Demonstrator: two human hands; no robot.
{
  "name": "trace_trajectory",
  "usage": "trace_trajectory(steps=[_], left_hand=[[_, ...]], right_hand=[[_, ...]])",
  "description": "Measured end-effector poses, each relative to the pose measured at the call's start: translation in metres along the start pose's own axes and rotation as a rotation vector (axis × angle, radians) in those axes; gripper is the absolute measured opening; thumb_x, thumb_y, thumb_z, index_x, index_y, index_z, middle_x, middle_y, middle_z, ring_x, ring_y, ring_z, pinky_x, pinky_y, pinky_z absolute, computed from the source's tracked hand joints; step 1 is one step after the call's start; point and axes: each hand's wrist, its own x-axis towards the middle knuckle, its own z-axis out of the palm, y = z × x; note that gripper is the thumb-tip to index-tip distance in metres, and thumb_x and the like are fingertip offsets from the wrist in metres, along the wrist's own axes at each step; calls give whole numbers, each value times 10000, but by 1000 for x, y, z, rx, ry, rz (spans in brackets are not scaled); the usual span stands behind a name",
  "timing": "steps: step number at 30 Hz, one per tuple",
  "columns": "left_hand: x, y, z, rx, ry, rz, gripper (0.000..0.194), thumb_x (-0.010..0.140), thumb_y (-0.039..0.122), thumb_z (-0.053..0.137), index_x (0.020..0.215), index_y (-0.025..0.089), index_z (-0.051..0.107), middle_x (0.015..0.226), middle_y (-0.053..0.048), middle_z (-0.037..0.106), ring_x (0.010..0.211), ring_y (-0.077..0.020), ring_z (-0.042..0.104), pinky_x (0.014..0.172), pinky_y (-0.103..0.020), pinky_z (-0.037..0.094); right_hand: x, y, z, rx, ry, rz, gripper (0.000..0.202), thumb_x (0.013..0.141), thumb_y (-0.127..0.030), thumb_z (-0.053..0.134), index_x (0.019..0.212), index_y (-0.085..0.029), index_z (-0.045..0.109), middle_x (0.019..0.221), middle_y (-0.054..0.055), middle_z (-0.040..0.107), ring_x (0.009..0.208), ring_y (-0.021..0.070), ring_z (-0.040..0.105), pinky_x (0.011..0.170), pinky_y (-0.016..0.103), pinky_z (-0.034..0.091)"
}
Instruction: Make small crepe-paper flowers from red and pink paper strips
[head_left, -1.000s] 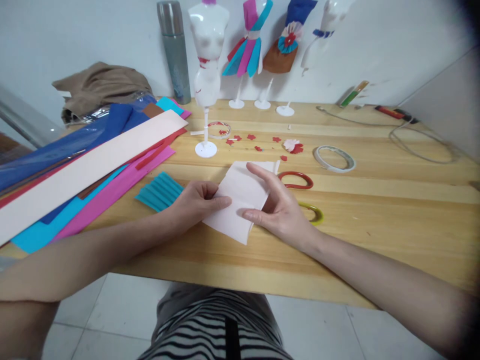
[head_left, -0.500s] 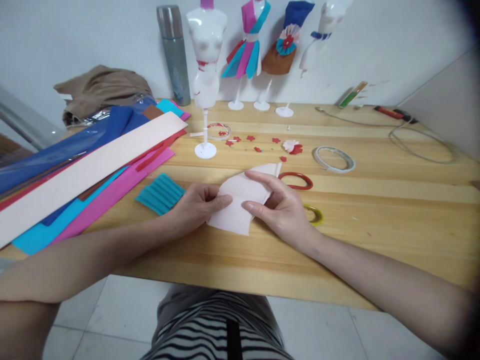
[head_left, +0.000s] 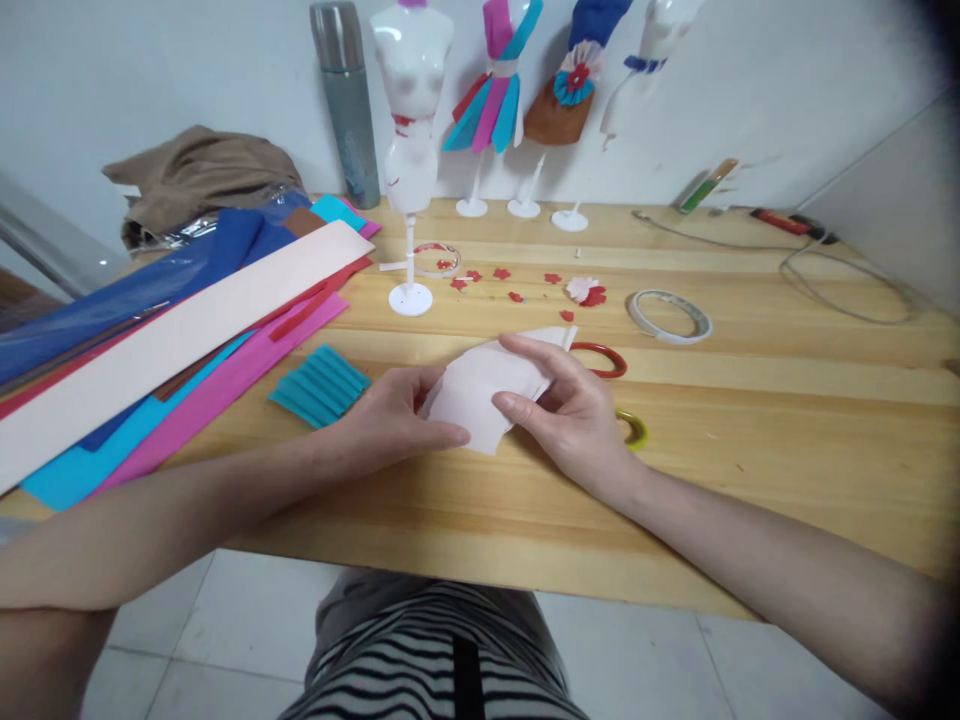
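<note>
A pale pink piece of paper, curved along its upper edge, is held above the table between my two hands. My left hand grips its left edge, thumb on top. At its right side, my right hand pinches it between thumb and fingers. A pleated teal piece lies just left of my left hand. Scissors with a red handle loop and a yellow handle loop lie partly hidden behind my right hand.
A bare white mannequin stands beyond the paper, with dressed ones behind. Long coloured strips cover the left side. Small red flowers, a tape roll, a bottle and a cable lie or stand farther back.
The paper has shifted slightly up and to the right, and its lower left part is now more covered by my left hand, whose thumb has moved lower along it.
</note>
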Motion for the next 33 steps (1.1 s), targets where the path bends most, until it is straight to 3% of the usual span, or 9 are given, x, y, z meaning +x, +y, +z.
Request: trace_trajectory(steps=[6,10,16,20,24,28,33], left_hand=[[3,-1,1,-97,81,-18,288,623,332,795,754,131,635,645,16,618,605,-117,571,561,-216,427],[4,1,0,-20,100,4,246,658,331,757,690,138,608,581,32,574,553,-101,529,521,-206,397],[5,-1,3,154,157,103,178,695,282,732,700,133,635,614,24,581,595,-102,517,550,-215,373],[5,-1,5,-55,141,79,289,666,312,800,846,128,669,729,8,640,646,-105,554,581,-210,430],[5,-3,6,-307,27,9,422,640,386,856,936,126,703,797,-26,688,705,-127,615,630,-224,502],[6,-8,9,-422,-26,-28,391,654,454,847,830,121,740,809,-61,723,757,-147,647,672,-238,531],[6,-5,3,-261,114,26,365,702,460,791,605,119,699,681,-59,714,621,-115,615,625,-222,497]], right_hand=[[1,1,-1,25,1,21,448,820,-429,734,1244,-328,636,1283,70,659,1184,302,621,985,538,540],[1,-2,-2,64,-15,53,465,808,-443,745,1240,-319,624,1269,73,656,1162,286,629,984,517,543],[-1,-5,2,92,-104,51,649,749,-419,799,1334,-295,549,1315,87,626,1164,279,629,977,483,544],[-1,-3,2,46,-31,18,593,769,-397,781,1311,-282,570,1279,97,638,1122,280,640,958,495,539],[1,-1,0,57,71,-6,571,758,-379,797,1277,-276,583,1198,86,668,1049,257,656,926,476,545],[-1,-3,2,91,71,1,564,761,-398,794,1269,-283,574,1268,88,648,1114,265,636,947,474,531],[4,-4,-8,2,3,1,621,846,-551,657,1373,-274,483,1231,102,631,1053,276,638,874,465,541]])
